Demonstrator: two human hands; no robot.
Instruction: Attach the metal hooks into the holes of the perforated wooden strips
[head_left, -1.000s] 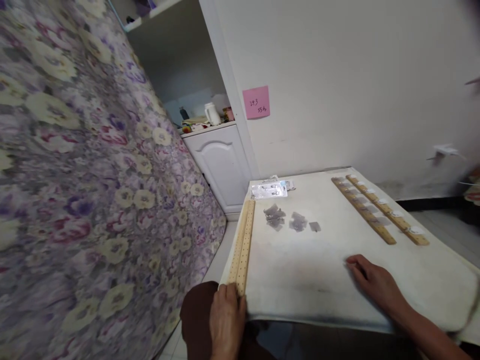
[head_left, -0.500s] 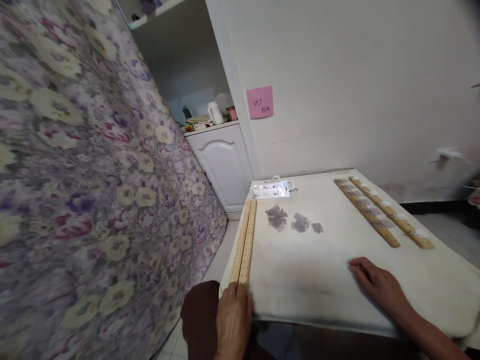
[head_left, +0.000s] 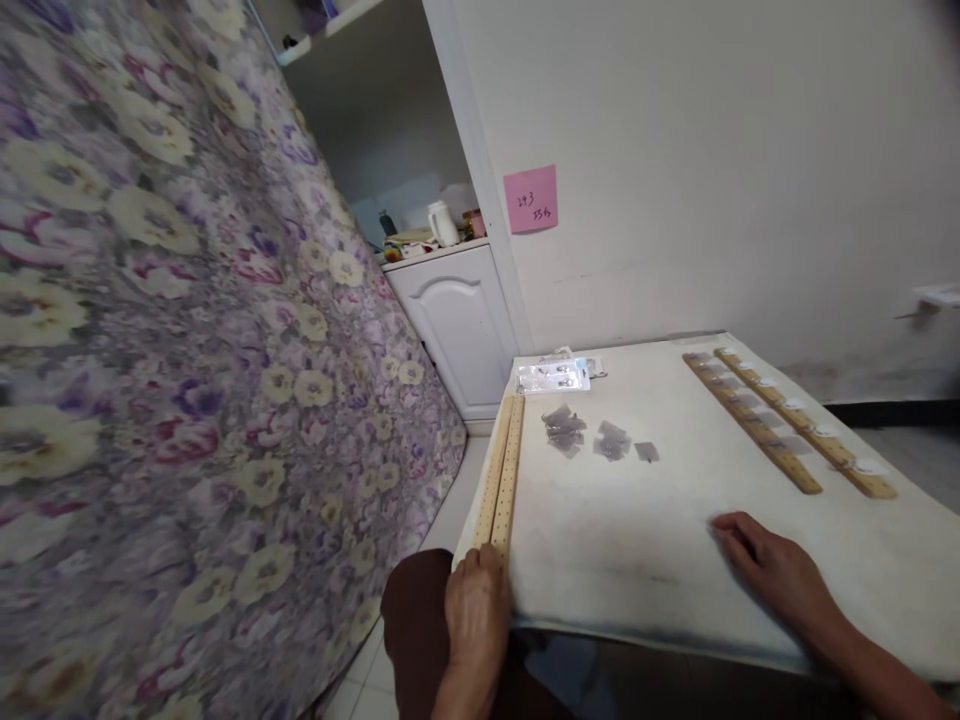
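Two pale wooden strips (head_left: 506, 480) with rows of small holes lie side by side along the table's left edge. My left hand (head_left: 478, 600) is closed around their near ends, its fingers curled over the wood. My right hand (head_left: 769, 560) rests on the cloth-covered table (head_left: 600, 570) at the right, fingers loosely curled together, with nothing visible in it. Small grey clear packets lie past the hands: a pile (head_left: 563, 432), a smaller pile (head_left: 612, 440) and a single packet (head_left: 646, 452).
Two more wooden strips (head_left: 780, 455) bearing small packets and white round pieces lie at the right. A clear blister pack (head_left: 553, 376) sits at the far left corner. A floral curtain (head_left: 225, 400) hangs left, and a pink note (head_left: 531, 199) is on the wall.
The view has turned slightly left, so the table appears shifted right. Both hands keep nearly the same places on the strips and table.
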